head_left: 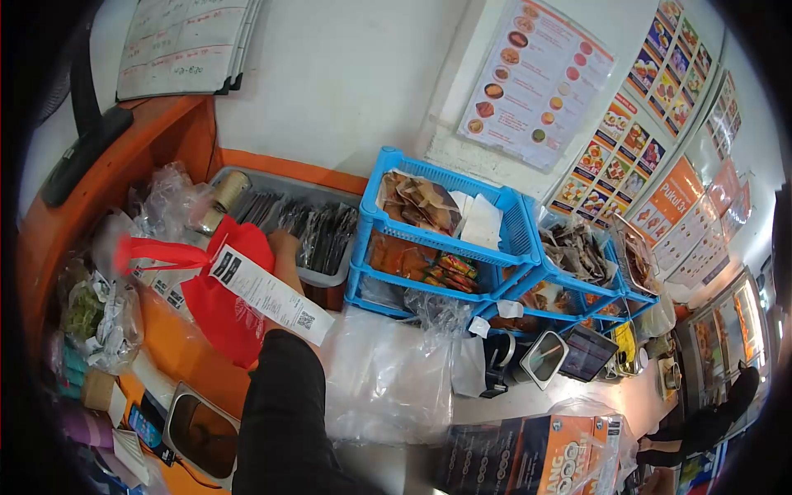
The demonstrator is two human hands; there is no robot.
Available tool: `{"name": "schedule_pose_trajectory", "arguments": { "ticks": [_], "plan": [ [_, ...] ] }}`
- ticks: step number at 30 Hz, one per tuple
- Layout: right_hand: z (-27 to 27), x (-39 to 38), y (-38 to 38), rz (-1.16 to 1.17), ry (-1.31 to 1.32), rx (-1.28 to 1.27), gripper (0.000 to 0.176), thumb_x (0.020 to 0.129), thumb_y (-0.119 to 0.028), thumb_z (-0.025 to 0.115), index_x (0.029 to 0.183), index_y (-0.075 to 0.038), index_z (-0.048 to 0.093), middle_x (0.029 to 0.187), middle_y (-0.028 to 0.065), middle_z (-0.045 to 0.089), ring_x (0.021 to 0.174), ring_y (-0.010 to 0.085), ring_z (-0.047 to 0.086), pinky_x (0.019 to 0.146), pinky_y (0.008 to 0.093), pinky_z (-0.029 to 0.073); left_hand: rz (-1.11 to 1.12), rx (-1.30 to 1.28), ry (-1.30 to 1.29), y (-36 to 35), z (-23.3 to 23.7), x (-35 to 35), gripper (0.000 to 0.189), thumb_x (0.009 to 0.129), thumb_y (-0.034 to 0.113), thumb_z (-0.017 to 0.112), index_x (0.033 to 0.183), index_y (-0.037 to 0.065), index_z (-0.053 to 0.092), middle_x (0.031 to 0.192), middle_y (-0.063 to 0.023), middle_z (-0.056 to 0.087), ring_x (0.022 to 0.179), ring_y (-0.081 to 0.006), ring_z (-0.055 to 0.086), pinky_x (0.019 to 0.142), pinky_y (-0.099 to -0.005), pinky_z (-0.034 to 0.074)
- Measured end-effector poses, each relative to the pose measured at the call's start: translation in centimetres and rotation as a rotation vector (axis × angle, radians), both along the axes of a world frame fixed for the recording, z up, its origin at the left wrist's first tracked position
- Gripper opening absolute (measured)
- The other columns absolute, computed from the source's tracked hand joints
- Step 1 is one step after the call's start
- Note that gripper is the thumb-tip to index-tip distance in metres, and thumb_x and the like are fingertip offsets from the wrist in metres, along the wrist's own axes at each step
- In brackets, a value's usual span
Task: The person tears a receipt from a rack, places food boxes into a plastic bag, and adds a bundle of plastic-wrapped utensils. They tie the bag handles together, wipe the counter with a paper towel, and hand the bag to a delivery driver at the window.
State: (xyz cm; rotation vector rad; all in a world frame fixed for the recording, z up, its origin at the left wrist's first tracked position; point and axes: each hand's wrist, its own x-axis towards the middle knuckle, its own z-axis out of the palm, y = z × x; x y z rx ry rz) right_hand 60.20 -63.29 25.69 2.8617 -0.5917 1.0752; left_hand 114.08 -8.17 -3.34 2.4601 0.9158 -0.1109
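My left hand (pixel 285 248), at the end of a black sleeve, reaches forward beside a red bag (pixel 219 309). A printed receipt (pixel 271 295) on the bag crosses in front of my wrist. Bag and receipt hide most of my fingers, so their grip does not show. The bag's red handle stretches out leftward, its far end blurred. Just beyond my hand stands a grey bin (pixel 330 268) of dark, plastic-wrapped packets (pixel 320 233). My right hand does not show.
Blue stacked baskets (pixel 450 243) with packets stand along the wall. Clear plastic bags (pixel 388 371) lie on the counter right of my arm. A metal container (pixel 202 429) and a phone (pixel 145 427) sit lower left. Printed boxes (pixel 528 454) are at the front; another person's dark sleeve (pixel 709 421) shows far right.
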Motion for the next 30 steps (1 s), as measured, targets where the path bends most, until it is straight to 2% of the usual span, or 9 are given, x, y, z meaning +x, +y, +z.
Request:
{"name": "schedule_pose_trajectory", "arguments": {
  "ticks": [10, 14, 18, 20, 21, 22, 23, 25, 30],
  "plan": [
    [-1.2, 1.2, -0.4, 0.018, 0.058, 0.026, 0.016, 0.088, -0.014, 0.056, 0.088, 0.001, 0.061, 0.067, 0.0054, 0.056, 0.054, 0.0102, 0.047, 0.048, 0.0253, 0.038, -0.035, 0.019, 0.04, 1.3, -2.6, 1.9, 0.037, 0.079, 0.018, 0.053, 0.112, 0.002, 0.057, 0.119, -0.0201, 0.054, 0.113, -0.0348, 0.051, 0.093, -0.0409, 0.042],
    [-0.2, 0.1, 0.3, 0.041, -0.053, 0.126, 0.014, 0.088, -0.01, 0.056, 0.09, 0.002, 0.061, 0.069, 0.0045, 0.058, 0.055, 0.0099, 0.048, 0.049, 0.0249, 0.039, 0.163, -0.086, -0.511, -0.4, -0.4, 1.7, 0.046, 0.077, 0.013, 0.055, 0.119, -0.002, 0.045, 0.11, -0.0263, 0.056, 0.103, -0.0388, 0.055, 0.087, -0.0426, 0.044],
    [1.1, 1.9, 4.0, 0.293, -0.345, 0.409, 0.021, 0.085, -0.019, 0.059, 0.088, 0.001, 0.064, 0.07, 0.0093, 0.062, 0.056, 0.0155, 0.054, 0.051, 0.03, 0.042, 0.071, -0.263, -1.06, -7.6, 10.2, -4.0, 0.05, 0.075, -0.001, 0.051, 0.122, -0.009, 0.035, 0.104, -0.0312, 0.055, 0.1, -0.0457, 0.052, 0.087, -0.0445, 0.041],
    [-1.0, 1.6, 1.2, 0.491, -0.254, 0.533, 0.016, 0.086, -0.005, 0.049, 0.099, 0.003, 0.052, 0.078, 0.0057, 0.053, 0.07, 0.0087, 0.051, 0.057, 0.019, 0.039, -0.088, -0.319, -1.38, -11.8, 13.1, -7.1, 0.052, 0.083, 0.007, 0.05, 0.128, -0.011, 0.029, 0.118, -0.0309, 0.048, 0.11, -0.0419, 0.047, 0.094, -0.0417, 0.035],
    [-1.3, 2.3, 3.1, 0.535, -0.273, 0.583, 0.018, 0.085, -0.007, 0.051, 0.101, 0.003, 0.051, 0.08, 0.006, 0.053, 0.072, 0.0096, 0.051, 0.06, 0.0199, 0.04, -0.19, -0.256, -1.528, -14.0, 14.6, -8.9, 0.044, 0.087, 0.011, 0.05, 0.125, -0.005, 0.035, 0.099, -0.0194, 0.057, 0.087, -0.0287, 0.057, 0.081, -0.0371, 0.042],
    [-0.7, 3.6, 5.9, 0.578, -0.293, 0.629, 0.021, 0.085, -0.008, 0.052, 0.103, 0.003, 0.05, 0.083, 0.0062, 0.053, 0.075, 0.0106, 0.051, 0.064, 0.0208, 0.041, -0.248, -0.562, -1.451, -16.2, 15.5, -11.7, 0.046, 0.088, 0.012, 0.051, 0.128, -0.002, 0.033, 0.089, -0.0111, 0.057, 0.07, -0.0172, 0.054, 0.066, -0.0299, 0.044],
    [0.0, 4.0, 7.5, 0.646, -0.198, 0.559, 0.032, 0.081, -0.01, 0.056, 0.109, 0.002, 0.047, 0.087, 0.0078, 0.055, 0.079, 0.0125, 0.053, 0.072, 0.0241, 0.042, -0.345, -0.607, -1.482, -18.0, 16.0, -14.2, 0.05, 0.088, 0.012, 0.052, 0.131, 0.001, 0.03, 0.083, -0.0059, 0.055, 0.06, -0.0092, 0.047, 0.054, -0.0232, 0.04],
    [-0.1, 4.8, 9.7, 0.848, -0.107, 0.671, 0.07, 0.067, -0.008, 0.07, 0.127, 0.003, 0.036, 0.116, 0.0158, 0.05, 0.1, 0.0226, 0.052, 0.079, 0.0318, 0.043, -0.493, -1.038, -1.371, -21.8, 19.7, -23.5, 0.038, 0.088, 0.008, 0.05, 0.123, 0.001, 0.036, 0.09, -0.004, 0.051, 0.067, -0.0065, 0.044, 0.058, -0.0214, 0.038],
    [-1.6, 6.0, 13.9, 1.146, -0.243, 0.869, 0.119, 0.057, -0.03, 0.085, 0.139, -0.002, 0.004, 0.138, 0.0228, 0.024, 0.123, 0.0328, 0.034, 0.097, 0.0425, 0.033, -0.729, -0.942, -1.068, -24.2, 18.6, -38.3, 0.047, 0.083, 0.002, 0.051, 0.126, -0.008, 0.033, 0.117, -0.0141, 0.052, 0.109, -0.0211, 0.049, 0.092, -0.033, 0.038]
  ]
}}
